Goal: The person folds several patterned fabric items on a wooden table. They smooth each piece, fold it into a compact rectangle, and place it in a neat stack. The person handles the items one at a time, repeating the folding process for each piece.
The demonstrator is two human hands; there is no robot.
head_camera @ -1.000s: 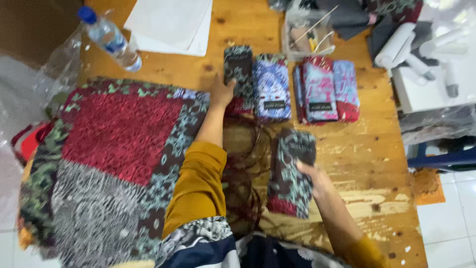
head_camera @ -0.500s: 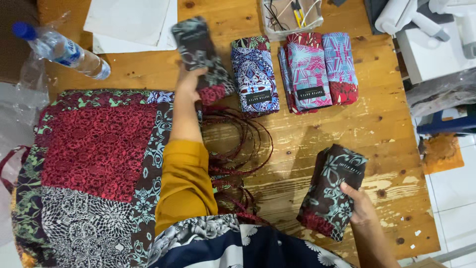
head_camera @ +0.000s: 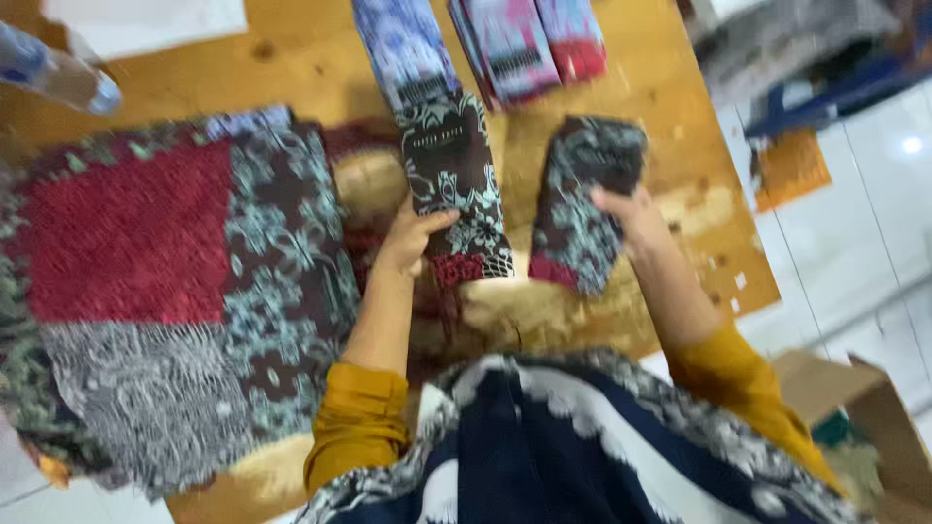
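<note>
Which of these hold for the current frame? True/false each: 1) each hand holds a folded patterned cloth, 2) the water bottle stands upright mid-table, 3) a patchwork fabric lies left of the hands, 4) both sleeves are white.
1) True: the left hand grips one folded dark cloth, the right hand another folded cloth.
2) False: the bottle lies on its side at the far-left corner.
3) True: the patchwork fabric lies there.
4) False: the sleeves are mustard yellow.

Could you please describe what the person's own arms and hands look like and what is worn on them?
Both hands, the left hand and the right hand, are bare: no gloves, and no rings or watch discernible in the blurred frame. Mustard-yellow sleeves are pushed up, leaving the forearms uncovered.
</note>
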